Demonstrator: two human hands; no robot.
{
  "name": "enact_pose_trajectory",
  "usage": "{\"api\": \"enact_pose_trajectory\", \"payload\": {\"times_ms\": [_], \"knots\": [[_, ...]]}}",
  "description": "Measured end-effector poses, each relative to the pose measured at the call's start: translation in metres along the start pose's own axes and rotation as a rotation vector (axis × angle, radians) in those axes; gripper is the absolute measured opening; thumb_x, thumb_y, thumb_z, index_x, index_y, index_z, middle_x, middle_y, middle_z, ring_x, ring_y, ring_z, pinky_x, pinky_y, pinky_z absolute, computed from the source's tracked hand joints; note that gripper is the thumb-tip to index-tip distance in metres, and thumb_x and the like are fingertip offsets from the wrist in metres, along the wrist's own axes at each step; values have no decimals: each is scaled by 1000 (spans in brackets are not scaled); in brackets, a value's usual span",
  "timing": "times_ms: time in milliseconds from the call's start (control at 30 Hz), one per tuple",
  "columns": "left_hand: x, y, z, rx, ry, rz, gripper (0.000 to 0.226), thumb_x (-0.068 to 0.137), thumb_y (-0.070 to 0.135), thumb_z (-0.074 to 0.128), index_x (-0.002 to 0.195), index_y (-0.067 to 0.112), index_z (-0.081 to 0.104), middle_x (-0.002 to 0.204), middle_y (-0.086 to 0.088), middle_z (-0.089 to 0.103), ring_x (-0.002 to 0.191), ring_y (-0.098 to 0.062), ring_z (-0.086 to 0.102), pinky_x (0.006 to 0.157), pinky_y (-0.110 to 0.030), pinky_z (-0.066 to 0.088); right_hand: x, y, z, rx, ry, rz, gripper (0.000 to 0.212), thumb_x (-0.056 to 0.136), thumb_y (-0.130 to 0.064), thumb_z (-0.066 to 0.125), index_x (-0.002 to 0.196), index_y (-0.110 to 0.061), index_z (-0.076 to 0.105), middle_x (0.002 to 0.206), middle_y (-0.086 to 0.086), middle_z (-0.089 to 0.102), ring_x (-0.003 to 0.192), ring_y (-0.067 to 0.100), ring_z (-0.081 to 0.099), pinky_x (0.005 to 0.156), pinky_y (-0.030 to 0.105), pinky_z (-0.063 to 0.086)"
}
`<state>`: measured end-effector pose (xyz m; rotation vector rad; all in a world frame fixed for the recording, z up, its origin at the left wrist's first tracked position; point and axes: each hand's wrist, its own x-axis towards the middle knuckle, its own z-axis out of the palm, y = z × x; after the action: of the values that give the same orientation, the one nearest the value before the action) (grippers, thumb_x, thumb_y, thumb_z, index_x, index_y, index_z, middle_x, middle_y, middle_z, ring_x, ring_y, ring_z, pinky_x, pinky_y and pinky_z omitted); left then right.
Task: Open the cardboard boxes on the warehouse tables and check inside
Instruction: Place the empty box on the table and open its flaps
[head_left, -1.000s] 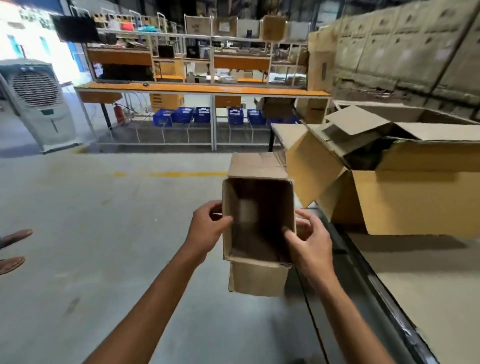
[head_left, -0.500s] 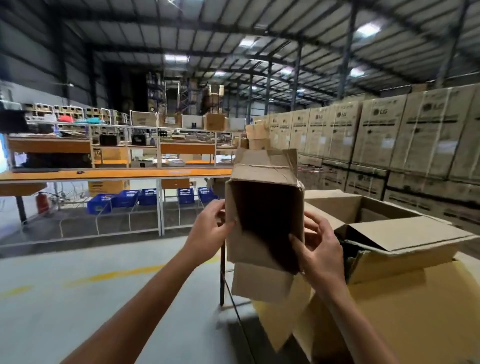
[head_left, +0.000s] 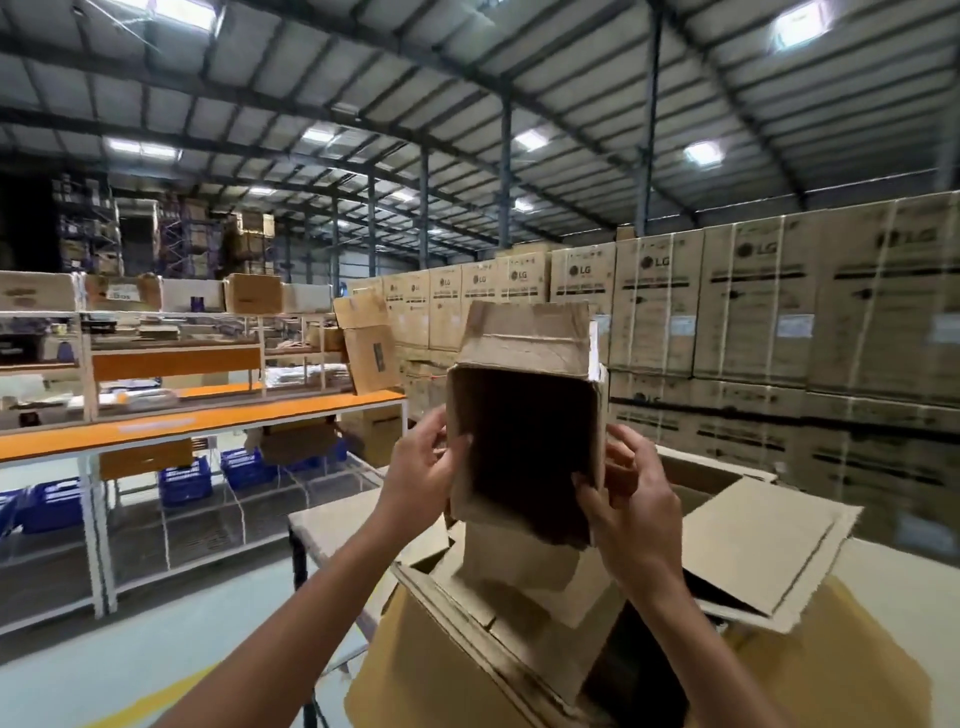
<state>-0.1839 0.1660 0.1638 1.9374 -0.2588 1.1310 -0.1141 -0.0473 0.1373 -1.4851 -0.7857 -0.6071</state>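
**Both grips clamp the small box, its open mouth facing you**

Your left grip pinches the left wall of the small box: the thumb lies over the front edge and the fingers curl round the outside. Your right grip holds the right wall low down, near the bottom corner. Its thumb is hooked over the edge into the opening and its fingers are bent behind the outer face. Both forearms rise from the bottom of the view and close in toward each other, with the wrists cocked slightly back.

You hold the small box up in the air, roughly level with your face, touching nothing but your grips. Its opening is turned toward you. One flap stands up from the top edge and another hangs down from the bottom edge. The inside is in deep shadow, so you cannot tell what it contains.

Directly below it a large box sits on the desk with its flaps spread open.

Off to the left is an orange workbench with blue crates underneath. Stacked cartons line the right side.
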Motion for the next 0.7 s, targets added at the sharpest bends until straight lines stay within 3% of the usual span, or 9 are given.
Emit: {"api": "enact_pose_trajectory", "payload": {"times_ms": [100, 200, 300, 433, 500, 567, 700], "knots": [[33, -28, 22, -110, -113, 38, 23, 101, 13, 57, 122, 13, 65, 107, 11, 72, 106, -10, 67, 81, -22, 55, 15, 12, 3, -73, 98, 13, 66, 75, -49, 68, 135, -28, 50, 116, -13, 64, 105, 9, 65, 78, 24, 60], [68, -52, 43, -191, -186, 80, 25, 100, 14, 58, 125, 16, 64, 113, 5, 71, 108, -15, 66, 85, -29, 57, 29, 27, 3, -149, 162, 45, 57, 81, -31, 75, 132, -33, 50, 115, -22, 62, 108, 5, 64, 79, 22, 59], [93, -72, 66, -274, -272, 54, 33, 96, 28, 59, 127, 18, 62, 115, 3, 69, 109, -16, 66, 85, -33, 59, 38, 38, 0, -236, 231, 120, 55, 83, -20, 77, 132, -28, 53, 112, -21, 64, 100, -4, 64, 72, 12, 55], [114, -95, 102, -242, -373, -42, 25, 100, 21, 57, 124, 19, 61, 110, 8, 69, 106, -13, 67, 78, -22, 57, 55, 56, -10, -413, 283, 258, 51, 85, -26, 77, 132, -25, 56, 104, -13, 67, 94, 2, 65, 63, 6, 49], [127, -106, 117, -171, -384, -123, 14, 100, 19, 57, 113, 21, 63, 98, 9, 69, 97, -13, 67, 67, -17, 52, 70, 62, -14, -523, 248, 327, 53, 87, -34, 74, 135, -23, 53, 98, -14, 64, 84, 0, 61, 59, 8, 44], [142, -120, 133, -84, -436, -216, 11, 99, 23, 57, 107, 19, 63, 95, 4, 67, 91, -14, 65, 64, -20, 50, 86, 73, -16, -602, 198, 436, 59, 89, -41, 71, 139, -22, 48, 102, -8, 63, 80, 3, 57, 63, 14, 44], [157, -152, 166, 117, -559, -313, 13, 96, 29, 62, 99, 17, 62, 93, -1, 66, 80, -9, 61, 59, -20, 44, 111, 107, -20, -820, 102, 654, 63, 83, -59, 64, 134, -25, 50, 121, 1, 64, 102, 19, 59, 82, 35, 52]]}}
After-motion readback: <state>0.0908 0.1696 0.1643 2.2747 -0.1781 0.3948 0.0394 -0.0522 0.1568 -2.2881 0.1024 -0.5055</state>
